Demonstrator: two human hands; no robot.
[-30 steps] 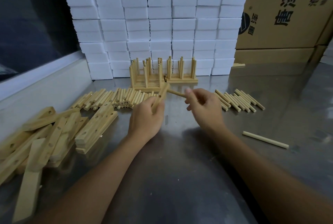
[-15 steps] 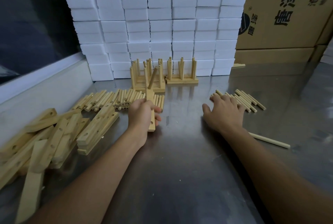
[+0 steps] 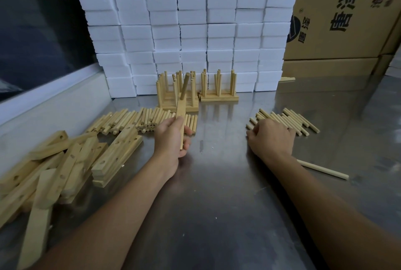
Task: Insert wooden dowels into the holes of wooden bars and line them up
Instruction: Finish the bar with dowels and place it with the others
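Observation:
My left hand [image 3: 172,139] grips a wooden bar [image 3: 180,115] held nearly on end, with one dowel [image 3: 184,86] standing in its far hole. My right hand [image 3: 270,139] lies with curled fingers on the near end of a row of loose dowels [image 3: 288,121] at the right; whether it pinches one is hidden. Finished bars with upright dowels [image 3: 219,88] stand lined up at the back. A second pile of dowels [image 3: 138,121] lies left of my left hand, and a heap of drilled bars [image 3: 71,161] fills the near left.
The steel table [image 3: 217,193] carries a single long dowel [image 3: 323,169] beside my right forearm. Stacked white foam blocks [image 3: 195,26] wall the back, cardboard boxes [image 3: 338,13] stand at the back right, and a raised ledge [image 3: 54,104] runs along the left.
My right hand let go of the dowel it was pushing into the bar, moved right and curled its fingers on the loose dowels. The left hand turned the bar upright.

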